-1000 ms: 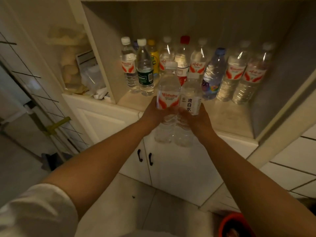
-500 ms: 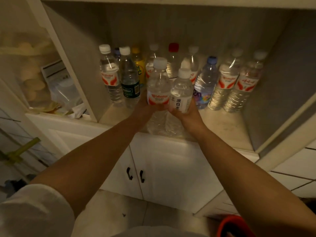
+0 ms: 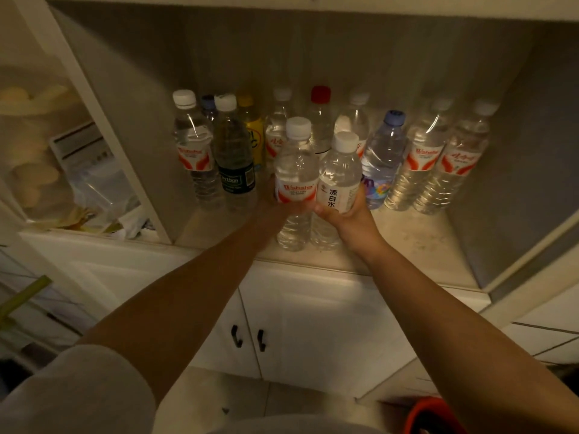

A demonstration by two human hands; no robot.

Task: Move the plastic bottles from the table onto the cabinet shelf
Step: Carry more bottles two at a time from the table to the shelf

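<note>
My left hand [image 3: 270,204] grips a clear bottle with a red and white label [image 3: 296,170]. Pressed against its right side is a clear bottle with a white label [image 3: 340,173], held in my right hand [image 3: 351,218]. Both bottles are upright, with their bases low over the front part of the cabinet shelf [image 3: 416,242]; whether they touch it I cannot tell. Behind them a row of several plastic bottles [image 3: 429,158] stands along the back of the shelf, from left wall to right.
The shelf bay has side walls left and right and a top panel above. A left compartment holds plastic bags [image 3: 94,183]. Below the shelf are two white cabinet doors with black handles [image 3: 249,338]. A red rim [image 3: 429,411] shows at the bottom right.
Both hands have carried the two bottles forward from in front of the cabinet edge to over the shelf's front part. The view has moved closer to the cabinet.
</note>
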